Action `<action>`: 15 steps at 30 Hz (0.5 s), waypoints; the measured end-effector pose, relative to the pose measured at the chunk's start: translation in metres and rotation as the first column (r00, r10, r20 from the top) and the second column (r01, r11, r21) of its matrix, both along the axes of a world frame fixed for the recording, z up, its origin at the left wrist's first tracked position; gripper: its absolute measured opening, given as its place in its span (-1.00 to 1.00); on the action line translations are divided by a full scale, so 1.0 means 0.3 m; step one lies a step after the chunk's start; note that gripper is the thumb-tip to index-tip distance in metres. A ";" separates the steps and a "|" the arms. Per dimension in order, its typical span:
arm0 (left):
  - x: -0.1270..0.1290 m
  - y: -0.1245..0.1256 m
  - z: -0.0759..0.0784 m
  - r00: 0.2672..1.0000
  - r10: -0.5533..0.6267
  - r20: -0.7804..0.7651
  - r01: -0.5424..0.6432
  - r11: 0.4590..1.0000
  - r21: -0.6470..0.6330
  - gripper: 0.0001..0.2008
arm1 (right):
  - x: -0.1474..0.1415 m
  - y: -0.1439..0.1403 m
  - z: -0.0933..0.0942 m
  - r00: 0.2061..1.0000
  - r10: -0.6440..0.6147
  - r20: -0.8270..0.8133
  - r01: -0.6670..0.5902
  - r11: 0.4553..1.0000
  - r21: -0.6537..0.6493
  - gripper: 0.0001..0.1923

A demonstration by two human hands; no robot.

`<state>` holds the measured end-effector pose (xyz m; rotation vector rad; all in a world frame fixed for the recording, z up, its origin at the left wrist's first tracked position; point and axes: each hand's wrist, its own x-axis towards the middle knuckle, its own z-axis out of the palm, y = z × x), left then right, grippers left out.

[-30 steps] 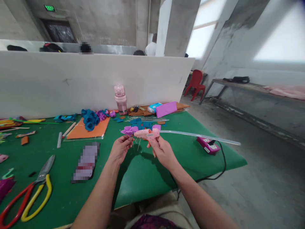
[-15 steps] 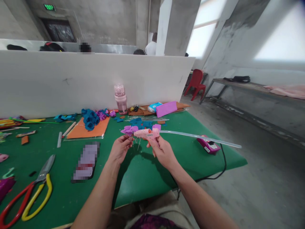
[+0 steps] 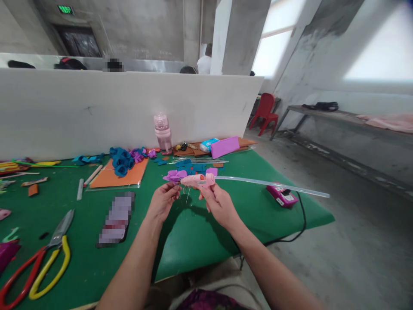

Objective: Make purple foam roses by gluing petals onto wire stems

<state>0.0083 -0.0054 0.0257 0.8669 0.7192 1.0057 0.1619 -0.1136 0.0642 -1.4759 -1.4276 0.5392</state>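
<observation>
My right hand (image 3: 220, 202) is closed round the handle of a pink glue gun (image 3: 196, 180). From its back end a long clear glue stick (image 3: 274, 186) reaches out to the right. My left hand (image 3: 164, 199) pinches a purple flower (image 3: 174, 175) just below its petals. The gun's nozzle points left and meets the flower's underside near my left fingertips; whether glue is coming out is too small to tell. Beneath the gun is a small metal stand leg.
Blue and purple felt flowers (image 3: 121, 161) lie on an orange sheet (image 3: 109, 178). A phone (image 3: 116, 219) and red-and-yellow scissors (image 3: 54, 245) lie at left. A purple power socket (image 3: 282, 196) with a black cable sits right. A pink bottle (image 3: 163, 134) stands by the white partition (image 3: 129, 107).
The glue gun's back end has shifted very slightly and the glue stick's tip sits a little farther right and higher. Both hands keep their holds.
</observation>
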 end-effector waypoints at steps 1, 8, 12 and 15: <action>0.000 0.000 -0.001 1.000 -0.002 0.001 0.002 1.000 0.001 -0.79 | -0.001 0.001 -0.002 1.000 0.000 0.001 0.000 1.000 0.002 -0.69; -0.001 0.002 -0.005 1.000 -0.005 -0.001 0.005 1.000 -0.005 -0.79 | 0.002 0.001 -0.002 1.000 -0.008 0.011 0.007 1.000 0.005 -0.70; 0.000 0.002 -0.004 1.000 -0.004 -0.005 0.004 1.000 -0.005 -0.79 | 0.003 0.000 0.003 1.000 -0.009 0.016 0.009 1.000 -0.005 -0.69; -0.001 0.002 -0.004 1.000 -0.003 -0.009 0.003 1.000 -0.004 -0.78 | 0.000 0.001 0.005 1.000 -0.010 0.016 0.010 1.000 0.003 -0.70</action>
